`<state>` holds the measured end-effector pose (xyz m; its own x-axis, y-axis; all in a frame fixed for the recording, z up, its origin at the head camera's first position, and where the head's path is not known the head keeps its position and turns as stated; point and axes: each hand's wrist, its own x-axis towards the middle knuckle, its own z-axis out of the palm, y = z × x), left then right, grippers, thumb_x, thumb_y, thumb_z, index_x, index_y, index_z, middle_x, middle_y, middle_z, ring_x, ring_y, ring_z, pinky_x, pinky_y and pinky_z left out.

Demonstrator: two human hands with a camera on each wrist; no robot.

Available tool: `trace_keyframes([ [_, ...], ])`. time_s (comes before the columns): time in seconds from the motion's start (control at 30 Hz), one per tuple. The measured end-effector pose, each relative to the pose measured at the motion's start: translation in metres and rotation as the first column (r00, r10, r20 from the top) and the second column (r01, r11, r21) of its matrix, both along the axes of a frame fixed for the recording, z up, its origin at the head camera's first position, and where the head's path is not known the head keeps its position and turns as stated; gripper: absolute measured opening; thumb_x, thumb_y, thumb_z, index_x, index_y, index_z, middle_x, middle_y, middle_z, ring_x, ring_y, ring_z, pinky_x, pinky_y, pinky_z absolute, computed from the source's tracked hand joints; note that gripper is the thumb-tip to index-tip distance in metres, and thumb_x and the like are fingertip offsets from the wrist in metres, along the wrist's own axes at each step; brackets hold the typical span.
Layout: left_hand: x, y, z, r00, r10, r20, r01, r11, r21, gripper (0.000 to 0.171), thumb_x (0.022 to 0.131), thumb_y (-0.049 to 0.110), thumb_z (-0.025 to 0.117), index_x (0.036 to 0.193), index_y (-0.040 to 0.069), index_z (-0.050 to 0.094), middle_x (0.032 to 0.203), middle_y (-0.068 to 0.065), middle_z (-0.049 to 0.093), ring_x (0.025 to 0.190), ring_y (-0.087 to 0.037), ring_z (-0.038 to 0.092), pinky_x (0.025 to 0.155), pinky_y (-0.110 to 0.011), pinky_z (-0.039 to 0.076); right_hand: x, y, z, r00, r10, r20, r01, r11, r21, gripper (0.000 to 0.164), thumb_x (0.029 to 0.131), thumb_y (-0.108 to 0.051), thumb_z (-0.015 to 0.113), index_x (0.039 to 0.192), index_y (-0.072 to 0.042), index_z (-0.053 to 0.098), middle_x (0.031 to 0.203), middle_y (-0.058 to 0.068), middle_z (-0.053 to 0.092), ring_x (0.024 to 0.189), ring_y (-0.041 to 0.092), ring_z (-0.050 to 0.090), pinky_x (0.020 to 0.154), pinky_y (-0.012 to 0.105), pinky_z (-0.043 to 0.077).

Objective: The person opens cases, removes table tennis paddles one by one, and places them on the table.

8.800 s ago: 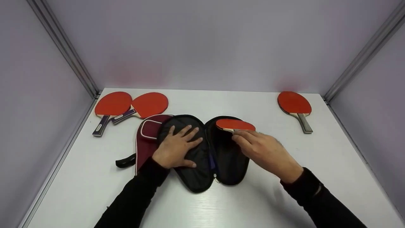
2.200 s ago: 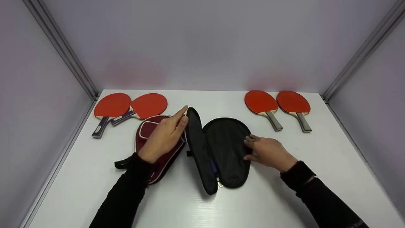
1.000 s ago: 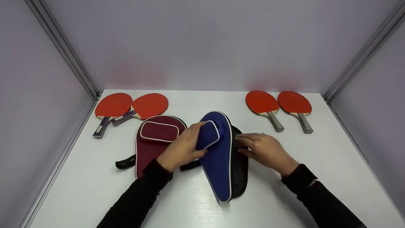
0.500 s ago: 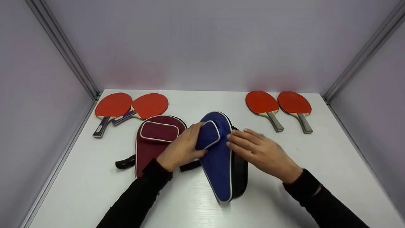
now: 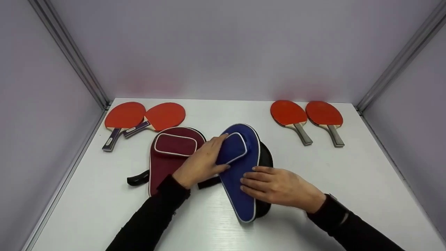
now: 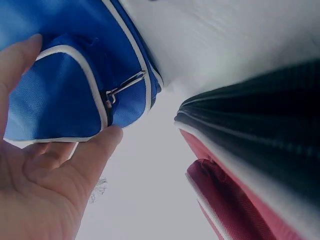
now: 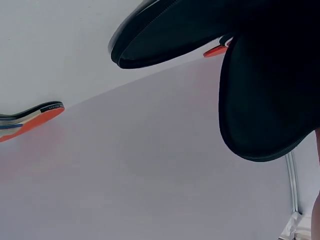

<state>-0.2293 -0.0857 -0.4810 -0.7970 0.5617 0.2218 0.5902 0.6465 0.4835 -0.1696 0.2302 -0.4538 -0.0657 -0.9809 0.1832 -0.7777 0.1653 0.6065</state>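
A blue table tennis paddle case [image 5: 240, 205] with white piping is partly folded over, its black lower half [image 5: 266, 157] showing along the right side. At the left edge my left hand [image 5: 200, 162] holds the cover by its zipped pocket [image 6: 60, 95], thumb on one side and fingers round it. My right hand [image 5: 280, 188] lies with straight fingers on the right part of the blue cover. In the right wrist view the black lining [image 5: 267, 205] stays parted, with a gap between the two halves. Left of it lies a red paddle case [image 5: 163, 170], partly hidden by my left arm.
Two red paddles with purple handles, one a left paddle [image 5: 125, 115], overlap at the back left. Two more with grey handles, including a paddle [image 5: 324, 113], lie side by side at the back right. A black strap [image 5: 138, 178] sticks out from the red case. Panels surround the white table [image 5: 348, 181].
A paddle once in my right hand now lies at the back right. My left hand has folded the blue cover rightward. My right hand has moved from the black half onto the cover.
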Motion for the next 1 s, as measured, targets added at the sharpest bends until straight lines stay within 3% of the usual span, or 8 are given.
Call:
trace_keyframes([
  [0.13,0.000,0.000,-0.001,0.999,-0.027,-0.028,0.026,1.000,-0.008,0.093,0.110,0.030,0.086,0.183,0.002,0.034,0.176,-0.019,0.057,0.164,-0.036,0.059,0.140,-0.051,0.047,-0.001,0.001,-0.002,0.999,-0.042,0.031,0.042,0.999,0.011,0.054,0.092,-0.019,0.098,0.143,-0.023,0.083,0.142,-0.004,0.086,0.132,0.013,0.081,0.122,0.034,0.063],
  [0.37,0.001,-0.001,0.001,0.999,-0.050,-0.020,0.050,0.999,0.002,0.085,0.114,0.029,0.080,0.182,0.003,0.037,0.179,-0.017,0.055,0.165,-0.033,0.060,0.139,-0.049,0.048,-0.009,0.007,-0.012,0.978,-0.135,0.160,0.138,0.990,-0.007,0.048,0.093,-0.010,0.097,0.139,-0.018,0.085,0.133,-0.001,0.089,0.122,0.016,0.085,0.109,0.034,0.070],
  [0.53,0.002,-0.002,0.004,0.998,-0.053,-0.023,0.053,0.999,-0.010,0.083,0.114,0.031,0.080,0.182,0.004,0.039,0.179,-0.016,0.056,0.162,-0.033,0.063,0.137,-0.049,0.052,-0.016,0.012,-0.020,0.940,-0.228,0.254,0.234,0.972,0.008,0.046,0.096,-0.008,0.093,0.140,-0.017,0.085,0.134,0.000,0.090,0.120,0.017,0.086,0.102,0.033,0.072],
  [0.67,0.002,-0.004,0.005,0.998,-0.051,-0.027,0.051,0.999,-0.016,0.079,0.115,0.029,0.079,0.180,0.004,0.042,0.178,-0.017,0.057,0.161,-0.033,0.064,0.136,-0.050,0.052,-0.019,0.015,-0.023,0.893,-0.288,0.345,0.291,0.956,0.046,0.045,0.099,-0.006,0.089,0.143,-0.018,0.085,0.138,-0.001,0.089,0.126,0.016,0.086,0.101,0.034,0.072],
  [0.73,0.001,-0.004,0.006,0.999,-0.047,-0.023,0.047,0.999,-0.023,0.079,0.115,0.030,0.079,0.180,0.004,0.042,0.178,-0.017,0.057,0.162,-0.033,0.063,0.137,-0.050,0.052,-0.020,0.017,-0.023,0.849,-0.321,0.420,0.319,0.945,0.078,0.047,0.100,-0.009,0.089,0.146,-0.018,0.084,0.142,-0.001,0.087,0.130,0.017,0.085,0.098,0.035,0.073],
  [0.8,0.001,-0.005,0.006,0.999,-0.044,-0.016,0.043,0.999,-0.028,0.078,0.116,0.030,0.078,0.180,0.005,0.042,0.179,-0.017,0.056,0.163,-0.033,0.062,0.137,-0.050,0.051,-0.020,0.018,-0.022,0.783,-0.357,0.509,0.349,0.930,0.116,0.050,0.098,-0.016,0.091,0.148,-0.016,0.083,0.147,0.001,0.085,0.135,0.019,0.083,0.098,0.037,0.073],
  [0.93,0.001,-0.006,0.007,0.999,-0.038,-0.012,0.038,0.999,-0.037,0.078,0.116,0.031,0.078,0.181,0.005,0.042,0.179,-0.018,0.056,0.164,-0.033,0.061,0.138,-0.051,0.051,-0.014,0.013,-0.016,0.576,-0.461,0.676,0.444,0.870,0.215,0.067,0.096,-0.040,0.094,0.154,-0.010,0.078,0.159,0.009,0.078,0.145,0.027,0.078,0.107,0.045,0.071],
  [1.0,0.002,-0.006,0.007,0.999,-0.036,-0.015,0.035,0.999,-0.037,0.078,0.116,0.031,0.078,0.180,0.005,0.043,0.179,-0.018,0.056,0.164,-0.034,0.061,0.137,-0.052,0.051,-0.007,0.005,-0.012,0.485,-0.509,0.711,0.498,0.829,0.253,0.076,0.099,-0.053,0.091,0.156,-0.007,0.076,0.164,0.015,0.074,0.150,0.032,0.075,0.113,0.051,0.069],
])
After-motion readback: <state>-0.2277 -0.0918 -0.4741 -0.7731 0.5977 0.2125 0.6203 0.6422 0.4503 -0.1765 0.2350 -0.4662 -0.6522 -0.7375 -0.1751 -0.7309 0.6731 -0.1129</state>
